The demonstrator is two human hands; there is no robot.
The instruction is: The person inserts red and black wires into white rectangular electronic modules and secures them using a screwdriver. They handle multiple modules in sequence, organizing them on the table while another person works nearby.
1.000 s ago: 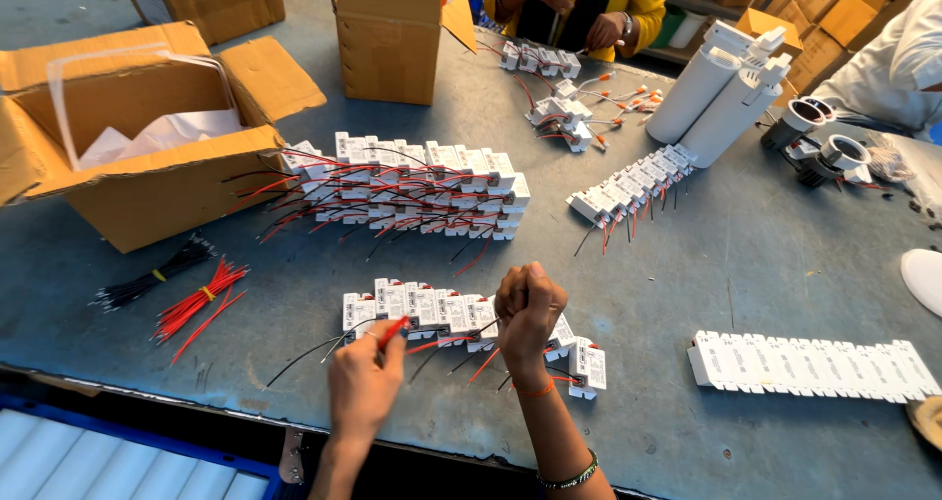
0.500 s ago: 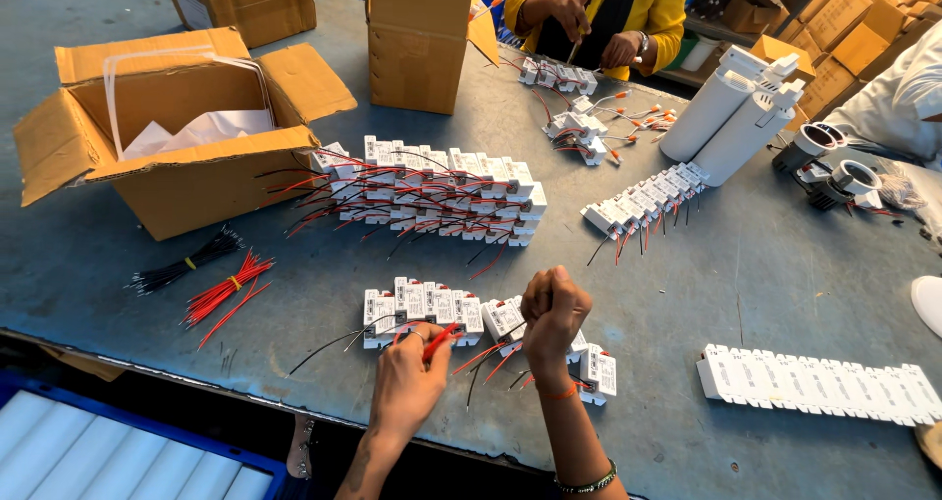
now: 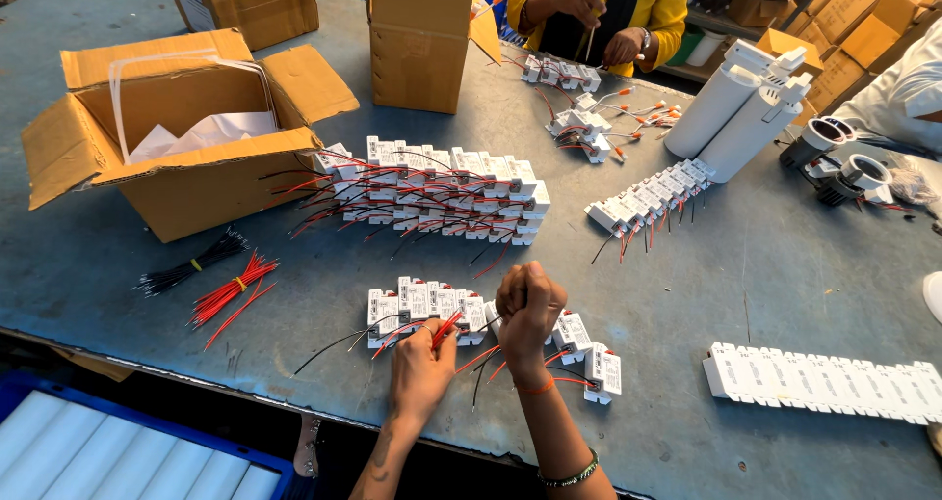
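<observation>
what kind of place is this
Likely a small electronics assembly workshop: rows of white modules with red and black leads, bundles of cut wires, and open cardboard boxes on a shared metal workbench.

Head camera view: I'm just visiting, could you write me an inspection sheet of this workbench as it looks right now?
Surface: grey-blue metal table, scuffed.
Job's things: short row of small white plastic modules with red and black leads lies under both hands.
Hands: left hand pinches a red wire; right hand is closed in a fist over the row, contents hidden.
Clutter: large stack of wired white modules; open brown cardboard box; long strip of unwired white modules.
Cables: tied bundle of red wires beside tied bundle of black wires.
Surroundings: a person in a yellow top works across the table.
</observation>
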